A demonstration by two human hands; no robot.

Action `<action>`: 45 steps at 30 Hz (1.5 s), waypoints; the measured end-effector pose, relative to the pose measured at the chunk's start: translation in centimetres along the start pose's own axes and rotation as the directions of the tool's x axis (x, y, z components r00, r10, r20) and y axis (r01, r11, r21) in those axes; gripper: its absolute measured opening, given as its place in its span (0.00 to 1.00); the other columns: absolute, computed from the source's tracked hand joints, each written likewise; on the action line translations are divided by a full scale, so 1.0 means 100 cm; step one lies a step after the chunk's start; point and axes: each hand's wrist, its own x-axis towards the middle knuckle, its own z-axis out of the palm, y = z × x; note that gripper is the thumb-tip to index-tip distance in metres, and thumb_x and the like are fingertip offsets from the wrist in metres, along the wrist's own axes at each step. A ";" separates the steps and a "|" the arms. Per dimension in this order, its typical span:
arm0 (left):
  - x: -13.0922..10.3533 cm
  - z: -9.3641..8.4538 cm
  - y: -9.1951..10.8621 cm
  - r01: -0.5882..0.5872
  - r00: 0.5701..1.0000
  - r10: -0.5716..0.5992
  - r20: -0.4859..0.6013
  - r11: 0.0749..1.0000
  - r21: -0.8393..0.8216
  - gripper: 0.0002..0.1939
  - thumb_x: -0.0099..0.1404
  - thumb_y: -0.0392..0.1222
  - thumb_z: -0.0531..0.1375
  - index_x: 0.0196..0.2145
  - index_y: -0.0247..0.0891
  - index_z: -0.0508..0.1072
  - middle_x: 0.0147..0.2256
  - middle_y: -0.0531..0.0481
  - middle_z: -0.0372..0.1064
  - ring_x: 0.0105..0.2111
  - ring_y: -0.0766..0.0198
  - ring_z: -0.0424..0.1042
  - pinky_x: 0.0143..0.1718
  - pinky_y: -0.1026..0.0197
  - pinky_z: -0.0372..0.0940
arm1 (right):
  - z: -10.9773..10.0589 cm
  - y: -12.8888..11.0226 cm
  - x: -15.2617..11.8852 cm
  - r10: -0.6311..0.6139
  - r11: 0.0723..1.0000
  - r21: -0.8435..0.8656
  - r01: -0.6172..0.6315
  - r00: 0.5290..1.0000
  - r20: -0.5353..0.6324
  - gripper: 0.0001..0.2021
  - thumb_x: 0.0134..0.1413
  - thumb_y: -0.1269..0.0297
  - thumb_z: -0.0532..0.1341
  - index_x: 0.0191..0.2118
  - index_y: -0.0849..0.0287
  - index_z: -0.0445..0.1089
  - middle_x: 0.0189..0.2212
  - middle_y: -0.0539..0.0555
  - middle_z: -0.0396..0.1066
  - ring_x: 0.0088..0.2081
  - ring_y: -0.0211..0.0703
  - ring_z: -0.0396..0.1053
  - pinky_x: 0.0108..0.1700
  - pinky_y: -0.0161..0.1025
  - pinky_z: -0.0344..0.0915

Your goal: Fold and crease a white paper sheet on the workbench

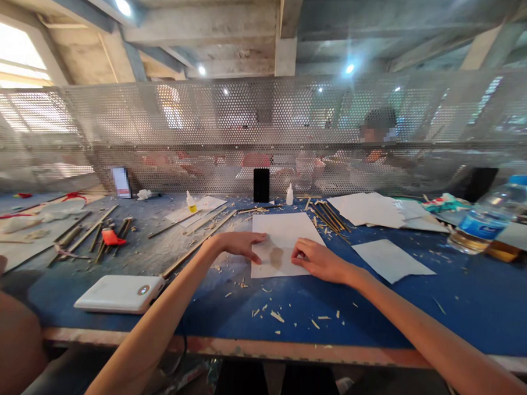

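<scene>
A white sheet of paper point(286, 225) lies on the blue tabletop, with a brownish, faint patch point(276, 257) near its middle. Over the sheet's left edge is my left hand point(244, 245), thumb and fingers apart, nothing between them. My right hand point(312, 258) rests at the sheet's right side, its thumb and fingertips pinched together; whatever they hold, if anything, is too small to make out. Behind the sheet stand a black phone point(261, 185) and a small white bottle point(289, 194). A yellow-labelled bottle point(191, 202) stands further left.
A white power bank point(119, 293) lies left, near a red tool point(112, 236) and thin sticks point(93, 234). More sticks point(329, 216), papers point(369, 209), a loose sheet point(392, 260) and a water bottle point(483, 223) are right. Another person's arm point(16, 336) is at far left.
</scene>
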 end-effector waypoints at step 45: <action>0.001 0.000 -0.004 -0.039 0.999 0.039 -0.009 0.998 -0.041 0.49 0.56 0.63 0.62 0.68 0.41 0.49 0.67 0.43 0.40 0.66 0.47 0.44 0.64 0.49 0.41 | 0.000 -0.001 0.000 0.011 0.998 -0.055 -0.013 1.000 -0.029 0.03 0.61 0.67 0.58 0.36 0.59 0.68 0.37 0.54 0.68 0.39 0.43 0.66 0.43 0.40 0.63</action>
